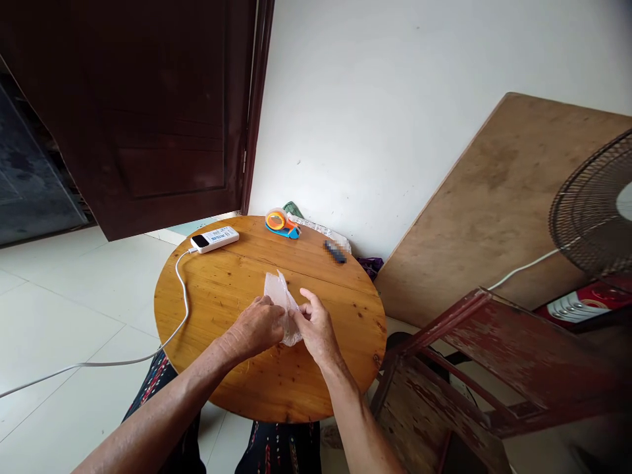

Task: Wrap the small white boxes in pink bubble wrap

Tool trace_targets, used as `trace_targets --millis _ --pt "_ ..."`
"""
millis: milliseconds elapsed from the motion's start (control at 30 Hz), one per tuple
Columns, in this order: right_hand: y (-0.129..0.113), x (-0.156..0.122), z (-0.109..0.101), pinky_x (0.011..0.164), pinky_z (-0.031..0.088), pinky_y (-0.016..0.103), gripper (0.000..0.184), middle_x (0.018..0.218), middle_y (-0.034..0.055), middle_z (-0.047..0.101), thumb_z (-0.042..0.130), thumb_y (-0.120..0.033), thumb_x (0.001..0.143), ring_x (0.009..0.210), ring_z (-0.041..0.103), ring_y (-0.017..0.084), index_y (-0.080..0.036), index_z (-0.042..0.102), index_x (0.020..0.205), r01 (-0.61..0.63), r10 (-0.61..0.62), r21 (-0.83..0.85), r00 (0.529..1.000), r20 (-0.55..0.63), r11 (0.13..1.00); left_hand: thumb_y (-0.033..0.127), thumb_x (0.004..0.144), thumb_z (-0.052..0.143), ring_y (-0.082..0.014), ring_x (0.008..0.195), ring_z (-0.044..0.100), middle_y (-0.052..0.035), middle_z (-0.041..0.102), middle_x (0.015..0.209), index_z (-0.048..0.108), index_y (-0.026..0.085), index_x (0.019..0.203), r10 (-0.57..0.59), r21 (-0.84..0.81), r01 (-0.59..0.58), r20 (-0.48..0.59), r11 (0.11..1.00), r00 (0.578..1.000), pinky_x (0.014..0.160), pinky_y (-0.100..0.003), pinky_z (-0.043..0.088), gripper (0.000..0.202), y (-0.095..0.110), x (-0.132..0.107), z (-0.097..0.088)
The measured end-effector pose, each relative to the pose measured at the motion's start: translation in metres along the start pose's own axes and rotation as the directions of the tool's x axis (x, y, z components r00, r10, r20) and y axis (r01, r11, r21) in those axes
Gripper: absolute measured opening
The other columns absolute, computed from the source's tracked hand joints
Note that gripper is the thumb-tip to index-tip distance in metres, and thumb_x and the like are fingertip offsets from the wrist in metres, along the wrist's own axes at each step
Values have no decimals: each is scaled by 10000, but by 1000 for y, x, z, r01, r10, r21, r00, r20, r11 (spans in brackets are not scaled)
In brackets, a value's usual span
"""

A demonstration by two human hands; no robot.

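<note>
Working right over the middle of the round bench [207, 368], two bare hands have a thin plastic bag [276, 288] between them! It's cloudy white, see-through in places, creased all over, with a pointed corner poking up at the far end and a crumpled lower end hanging just above the wood. The left hand [261, 324] has its fingers curled in tight, gripping the bag from the near left and hiding part of it. Across from it, the right hand [316, 327] pinches the other side, thumb laid on the film, forefinger lifted clear.

And look at that bench: smooth, honey-brown planks, dark knots, a neat curved rim. Far left lies a boxy white gadget [214, 239] with a glossy black screen, its cable [185, 296] looping over the left edge. At the back sits a tape dispenser [282, 224], orange ring on a blue base, and to its right a dark, blurred-out object [335, 253].

Crowding the surroundings: a dark panelled door [168, 112] behind on the left, a bare white wall [365, 118] at the back, a worn red-brown chair [523, 349] close on the right, then a plain wooden board [484, 197] and a wire-caged fan [582, 204].
</note>
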State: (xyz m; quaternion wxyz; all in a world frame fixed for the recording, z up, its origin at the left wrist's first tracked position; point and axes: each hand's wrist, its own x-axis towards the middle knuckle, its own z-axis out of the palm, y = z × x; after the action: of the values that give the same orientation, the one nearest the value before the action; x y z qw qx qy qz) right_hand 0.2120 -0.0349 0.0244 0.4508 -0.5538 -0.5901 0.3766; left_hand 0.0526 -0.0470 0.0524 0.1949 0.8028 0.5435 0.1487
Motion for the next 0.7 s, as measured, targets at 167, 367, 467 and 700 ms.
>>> trace_targets --millis 167,367,467,700 --pt "-7 2 8 598 485 267 628 694 -10 654 605 -326 740 621 593 164 -82 540 1315 -2 2 -20 1000 3 1000 128 809 554 -228 954 609 -100 680 956 734 159 916 10 -17 -10 -17 1000 1000 857 -307 478 211 0 2 0" --pt "-16 -4 9 687 539 308 539 806 58 726 567 -307 811 734 675 213 -78 564 1299 8 -3 -127 999 39 992 151 819 572 -235 929 614 -88 690 906 711 158 838 1 -64 -5 -50 998 999 808 -306 488 140 3 -2 -1" --pt "-22 -9 2 784 542 318 482 878 72 746 522 -320 872 823 695 221 -111 578 1302 73 -49 -201 991 120 977 170 821 584 -243 971 620 -87 689 947 716 174 917 -26 -154 14 -80 988 996 848 -321 492 163 0 -2 5" --pt "-32 -14 -7 752 543 290 578 1039 72 711 473 -109 828 738 661 163 -157 483 1403 236 -93 -355 922 375 905 200 749 653 -201 884 633 -97 635 1078 601 149 1256 -112 -413 7 -229 911 967 811 -311 526 512 -17 -6 29"
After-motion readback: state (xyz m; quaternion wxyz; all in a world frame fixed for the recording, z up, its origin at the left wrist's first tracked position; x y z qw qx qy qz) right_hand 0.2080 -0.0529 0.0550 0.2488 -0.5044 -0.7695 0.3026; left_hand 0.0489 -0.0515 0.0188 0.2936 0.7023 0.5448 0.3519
